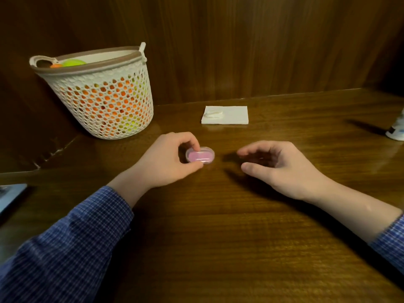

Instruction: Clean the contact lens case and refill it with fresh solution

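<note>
A small oval contact lens case (202, 155), pink inside a clear shell, lies on the dark wooden table (218, 237) at the centre. My left hand (168, 160) grips its left end between thumb and fingers. My right hand (282, 165) hovers just to the right of the case, fingers curled and apart, holding nothing. A white bottle (396, 130) stands at the far right edge, mostly cut off by the frame. A folded white napkin (231, 115) lies behind the case, with a small white object (213, 113) on its left part.
A white perforated basket (102, 95) with orange and green items stands at the back left. Wooden panelling rises behind the table. A grey flat object (11, 195) sits at the left edge.
</note>
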The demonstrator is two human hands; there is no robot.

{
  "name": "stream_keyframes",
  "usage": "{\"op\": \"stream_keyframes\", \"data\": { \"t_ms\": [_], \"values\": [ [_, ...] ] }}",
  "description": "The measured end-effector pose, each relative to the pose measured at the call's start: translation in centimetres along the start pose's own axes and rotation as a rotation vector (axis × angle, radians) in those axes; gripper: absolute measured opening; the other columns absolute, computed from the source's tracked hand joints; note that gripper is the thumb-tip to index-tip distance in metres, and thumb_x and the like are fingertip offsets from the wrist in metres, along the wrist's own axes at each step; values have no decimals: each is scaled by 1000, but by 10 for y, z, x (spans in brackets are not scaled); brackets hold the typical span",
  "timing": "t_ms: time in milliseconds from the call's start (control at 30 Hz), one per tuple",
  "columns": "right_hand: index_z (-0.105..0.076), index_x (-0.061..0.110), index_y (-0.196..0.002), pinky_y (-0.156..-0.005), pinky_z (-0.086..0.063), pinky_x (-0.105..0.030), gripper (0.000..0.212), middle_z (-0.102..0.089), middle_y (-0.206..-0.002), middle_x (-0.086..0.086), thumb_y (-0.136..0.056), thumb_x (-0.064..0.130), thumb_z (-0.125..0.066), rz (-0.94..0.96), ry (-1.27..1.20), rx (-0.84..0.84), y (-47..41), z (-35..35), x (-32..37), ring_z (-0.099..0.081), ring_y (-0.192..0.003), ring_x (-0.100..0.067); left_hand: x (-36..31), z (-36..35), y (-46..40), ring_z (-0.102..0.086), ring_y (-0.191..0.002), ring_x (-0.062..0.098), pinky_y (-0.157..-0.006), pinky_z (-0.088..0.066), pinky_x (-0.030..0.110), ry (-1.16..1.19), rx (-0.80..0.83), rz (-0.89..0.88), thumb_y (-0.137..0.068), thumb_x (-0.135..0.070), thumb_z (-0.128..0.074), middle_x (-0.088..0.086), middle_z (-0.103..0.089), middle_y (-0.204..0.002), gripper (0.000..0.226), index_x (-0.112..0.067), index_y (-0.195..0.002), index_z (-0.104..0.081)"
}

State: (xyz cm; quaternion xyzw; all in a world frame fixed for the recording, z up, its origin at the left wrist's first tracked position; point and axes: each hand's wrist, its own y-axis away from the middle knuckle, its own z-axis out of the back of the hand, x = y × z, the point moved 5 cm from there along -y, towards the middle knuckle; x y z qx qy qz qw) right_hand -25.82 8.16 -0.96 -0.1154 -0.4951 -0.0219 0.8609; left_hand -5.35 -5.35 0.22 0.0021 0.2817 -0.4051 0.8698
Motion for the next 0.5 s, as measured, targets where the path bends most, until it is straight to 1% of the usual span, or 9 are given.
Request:
{"op": "stream_keyframes", "data": {
  "t_ms": [100, 200, 233, 300, 333, 367, 433, 467, 500],
  "values": [
    [-74, 35, -113, -95, -54, -21, 26, -74, -110, 20, -89, 25, -77, 3, 23, 5, 0, 0, -1, -68, -103, 6, 20, 8, -4, -62, -93, 1, -72, -46, 16, -48, -7, 63, -82, -38, -81, -21, -64, -102, 23, -42, -96, -63],
    [-74, 35, -112, -87, -54, -14, 25, -75, -106, 20, -90, 24, -76, 11, 36, 9, -1, 0, -3, -68, -101, 8, 34, 16, -6, -62, -75, -2, -59, -44, 11, -77, -1, 99, -84, -36, -80, -18, -63, -106, 24, -42, -99, -63],
    [-74, 35, -111, -86, -54, -13, 24, -75, -106, 21, -90, 24, -76, 12, 44, 9, -1, 1, -4, -68, -100, 9, 38, 17, -7, -62, -76, -2, -59, -44, 10, -78, 5, 99, -84, -35, -80, -17, -63, -108, 25, -42, -100, -63],
    [-74, 36, -111, -86, -53, -14, 23, -74, -106, 21, -90, 26, -76, 9, 66, 12, -2, 2, -6, -67, -100, 9, 40, 18, -8, -64, -90, 2, -67, -47, 14, -70, 19, 102, -85, -32, -80, -15, -64, -112, 25, -41, -102, -63],
    [-75, 37, -110, -87, -53, -16, 22, -74, -105, 20, -91, 26, -76, 4, 66, 8, -2, 2, -6, -67, -100, 9, 41, 17, -8, -63, -94, 3, -69, -47, 15, -59, 17, 104, -85, -30, -79, -14, -64, -114, 26, -40, -103, -63],
    [-75, 38, -109, -86, -55, -19, 21, -75, -104, 20, -91, 27, -76, 1, 66, 5, -2, 2, -8, -68, -99, 7, 43, 17, -8, -62, -93, 2, -68, -46, 13, -62, 18, 100, -85, -29, -79, -14, -64, -114, 26, -40, -103, -63],
    [-75, 38, -106, -84, -62, -27, 18, -76, -101, 18, -91, 28, -75, -4, 62, 0, -1, 3, -6, -72, -96, -3, 41, 19, -6, -59, -78, -1, -59, -41, 9, -77, 15, 109, -85, -29, -79, -16, -63, -114, 27, -41, -103, -63],
    [-76, 37, -105, -83, -63, -29, 17, -76, -100, 20, -91, 28, -75, 1, 62, -30, 0, 5, -6, -72, -95, -7, 38, 21, -5, -58, -75, 0, -57, -40, 8, -92, -10, 90, -84, -30, -79, -16, -62, -114, 26, -41, -103, -63],
    [-76, 37, -104, -83, -63, -28, 16, -75, -100, 23, -91, 27, -74, 16, 68, -67, 2, 6, -5, -72, -95, -5, 35, 23, -3, -58, -80, 1, -60, -39, 9, -87, -49, 80, -83, -33, -79, -15, -61, -114, 25, -40, -102, -63]
  ]
}}
